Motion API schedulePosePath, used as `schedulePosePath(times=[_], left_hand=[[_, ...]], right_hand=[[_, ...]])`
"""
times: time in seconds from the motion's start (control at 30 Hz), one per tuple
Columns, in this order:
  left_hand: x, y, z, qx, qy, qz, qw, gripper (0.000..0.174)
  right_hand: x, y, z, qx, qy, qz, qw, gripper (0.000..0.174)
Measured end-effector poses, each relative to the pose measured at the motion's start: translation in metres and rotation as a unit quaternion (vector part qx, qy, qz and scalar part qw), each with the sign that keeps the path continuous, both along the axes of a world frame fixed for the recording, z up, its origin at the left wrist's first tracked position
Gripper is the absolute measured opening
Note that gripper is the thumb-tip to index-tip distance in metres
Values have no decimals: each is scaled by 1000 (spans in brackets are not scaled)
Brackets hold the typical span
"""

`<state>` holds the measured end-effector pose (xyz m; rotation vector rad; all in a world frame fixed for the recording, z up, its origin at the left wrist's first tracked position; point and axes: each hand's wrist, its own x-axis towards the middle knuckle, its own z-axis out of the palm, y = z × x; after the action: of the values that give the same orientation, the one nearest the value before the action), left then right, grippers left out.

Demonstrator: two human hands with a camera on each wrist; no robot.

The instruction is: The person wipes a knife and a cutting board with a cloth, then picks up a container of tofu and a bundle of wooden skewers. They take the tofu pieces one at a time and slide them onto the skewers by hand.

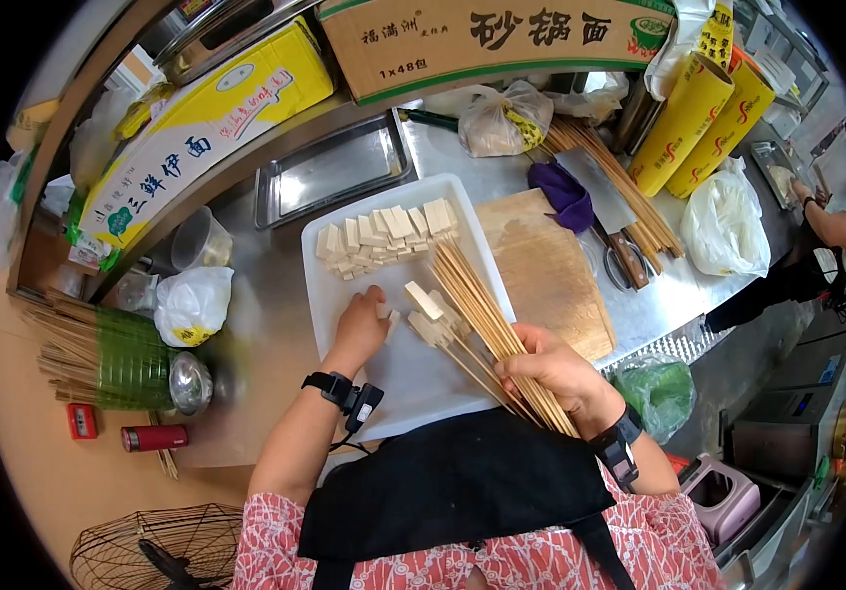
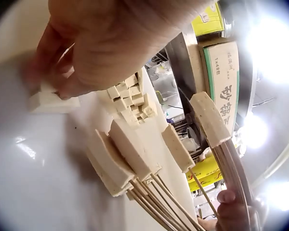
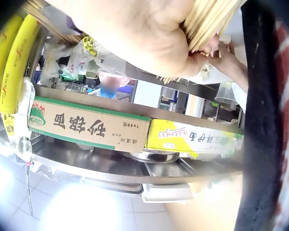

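In the head view my left hand (image 1: 356, 332) reaches down inside a white tray (image 1: 344, 405). Its fingers and thumb pinch a pale tofu block (image 2: 52, 102) low over the tray's floor, as the left wrist view shows. My right hand (image 1: 562, 372) grips a thick bundle of bamboo skewers (image 1: 482, 310) slanting over the tray's right side. Several skewers carry tofu pieces (image 2: 130, 149) on their ends, close to the left hand. Loose tofu blocks (image 1: 383, 236) lie piled in rows at the tray's far end.
A wooden cutting board (image 1: 541, 275) lies right of the tray; a cleaver (image 1: 595, 187), purple cloth (image 1: 562, 197), scissors (image 1: 624, 264) and more skewers (image 1: 654, 226) are beyond. A metal tray (image 1: 334, 167) sits behind. At left stand a steel bowl (image 1: 190, 383) and a skewer-filled green container (image 1: 133, 359).
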<state>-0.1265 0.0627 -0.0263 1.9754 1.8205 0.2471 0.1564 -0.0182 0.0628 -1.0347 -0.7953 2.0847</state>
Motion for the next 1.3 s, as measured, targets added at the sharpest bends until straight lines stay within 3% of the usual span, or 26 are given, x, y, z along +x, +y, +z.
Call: schedulePosePath(times=[0.07, 0.17, 0.2, 0.37, 0.47, 0.57, 0.67, 0.83, 1.3], left_hand=[[-2, 1, 2, 6, -10, 34, 999, 39], [-9, 6, 14, -8, -124, 87, 988, 38], [-13, 8, 18, -47, -219, 113, 968, 36], [-21, 5, 57, -177, -590, 212, 759, 27], [-13, 1, 82, -194, -658, 183, 704, 23], [-7, 2, 93, -166, -679, 134, 702, 23], [3, 1, 104, -120, -661, 105, 733, 25], [17, -2, 117, -132, -665, 136, 722, 31], [20, 6, 99, -133, -691, 204, 680, 31]], right_hand=[[0, 0, -1, -1, -4, 3, 1000, 23], [1, 0, 0, 7, -27, 18, 999, 25], [2, 0, 1, 11, -30, 26, 999, 27], [-2, 2, 11, 19, -22, 24, 999, 23], [-3, 2, 8, 25, -27, 28, 999, 23], [-3, 1, 6, 23, -25, 32, 999, 24], [-2, -1, 3, 20, -24, 31, 999, 28], [-4, -3, 15, 21, -28, 29, 999, 38], [-6, -3, 26, 39, -21, 36, 998, 37]])
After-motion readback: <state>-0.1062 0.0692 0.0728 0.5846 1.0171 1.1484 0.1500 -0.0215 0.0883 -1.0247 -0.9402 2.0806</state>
